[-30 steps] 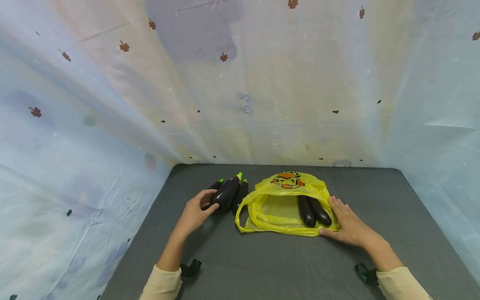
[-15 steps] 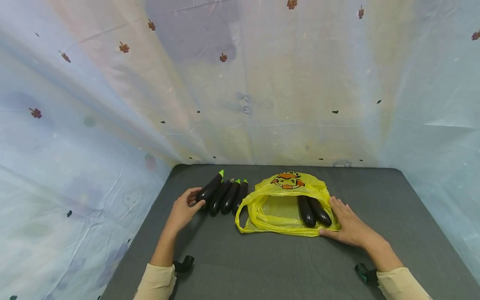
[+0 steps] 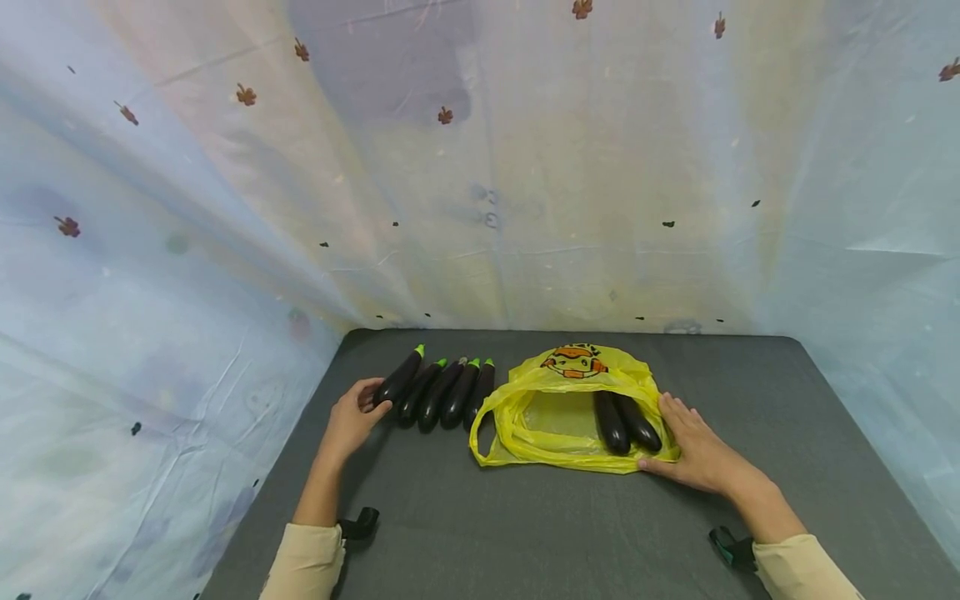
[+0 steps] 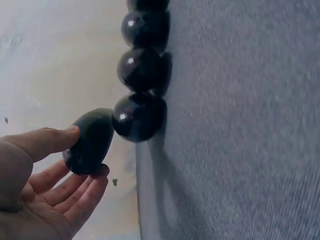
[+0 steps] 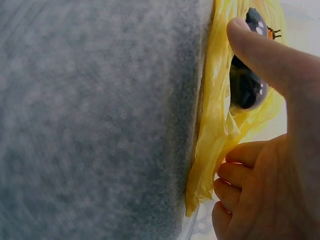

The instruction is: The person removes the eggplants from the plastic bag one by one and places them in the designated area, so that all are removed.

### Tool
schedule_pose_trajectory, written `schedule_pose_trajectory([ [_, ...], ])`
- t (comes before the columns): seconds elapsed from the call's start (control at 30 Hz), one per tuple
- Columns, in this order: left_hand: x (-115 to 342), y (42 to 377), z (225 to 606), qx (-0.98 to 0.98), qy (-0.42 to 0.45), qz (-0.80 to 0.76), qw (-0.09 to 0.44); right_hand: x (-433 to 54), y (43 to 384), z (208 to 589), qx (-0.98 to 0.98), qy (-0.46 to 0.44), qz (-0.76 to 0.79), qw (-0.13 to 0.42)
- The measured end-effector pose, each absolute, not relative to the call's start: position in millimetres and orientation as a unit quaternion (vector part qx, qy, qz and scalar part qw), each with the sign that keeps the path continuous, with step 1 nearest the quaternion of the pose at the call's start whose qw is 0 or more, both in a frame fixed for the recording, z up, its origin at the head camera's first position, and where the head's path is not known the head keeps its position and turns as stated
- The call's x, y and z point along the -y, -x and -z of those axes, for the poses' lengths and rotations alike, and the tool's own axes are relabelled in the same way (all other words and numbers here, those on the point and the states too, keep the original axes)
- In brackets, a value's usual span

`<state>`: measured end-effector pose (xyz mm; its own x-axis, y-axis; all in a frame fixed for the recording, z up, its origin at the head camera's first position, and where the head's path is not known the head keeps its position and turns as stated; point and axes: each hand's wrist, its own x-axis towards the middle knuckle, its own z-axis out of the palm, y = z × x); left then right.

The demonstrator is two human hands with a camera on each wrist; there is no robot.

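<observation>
My left hand (image 3: pixel 352 421) grips the lower end of a dark purple eggplant (image 3: pixel 400 375) at the left end of a row. In the left wrist view, thumb and fingers pinch this eggplant (image 4: pixel 91 142), tilted next to the row. Several more eggplants (image 3: pixel 438 396) lie side by side on the table, green stems pointing away. To their right, a yellow plastic bag (image 3: pixel 525 450) lies with its mouth facing me and two eggplants (image 3: pixel 613 425) inside. My right hand (image 3: pixel 697 450) rests against the bag's right side, fingers extended, thumb at the lower rim of its mouth.
The dark grey table (image 3: pixel 540 533) spreads under everything, its far edge meeting a pale patterned curtain (image 3: pixel 562 208). A handle loop (image 3: pixel 483 437) of the bag reaches toward the rightmost eggplant of the row. Black straps (image 3: pixel 360 525) are on both wrists.
My left hand has carried the held eggplant leftward, from above the row to its left end, and lowered it. The row's other eggplants are uncovered. The right hand and bag stay put.
</observation>
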<state>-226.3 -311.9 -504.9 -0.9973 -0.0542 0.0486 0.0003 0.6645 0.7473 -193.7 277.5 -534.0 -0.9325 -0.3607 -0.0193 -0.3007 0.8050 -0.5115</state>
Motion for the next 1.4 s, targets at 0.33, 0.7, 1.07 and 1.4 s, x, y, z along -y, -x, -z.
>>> schedule_pose_trajectory([
  [0.33, 320, 230, 512, 0.916, -0.044, 0.397, 0.034, -277, 194, 534, -0.951, 0.174, 0.252, 0.053],
  [0.7, 322, 231, 524, 0.921, -0.047, 0.385, 0.012, -277, 193, 531, -0.948, 0.174, 0.259, 0.059],
  [1.07, 322, 232, 527, 0.923, -0.046, 0.382, 0.004, -277, 194, 532, -0.948, 0.168, 0.261, 0.066],
  [1.4, 325, 231, 526, 0.924, -0.048, 0.378, 0.003, -277, 194, 532, -0.948, 0.167, 0.262, 0.066],
])
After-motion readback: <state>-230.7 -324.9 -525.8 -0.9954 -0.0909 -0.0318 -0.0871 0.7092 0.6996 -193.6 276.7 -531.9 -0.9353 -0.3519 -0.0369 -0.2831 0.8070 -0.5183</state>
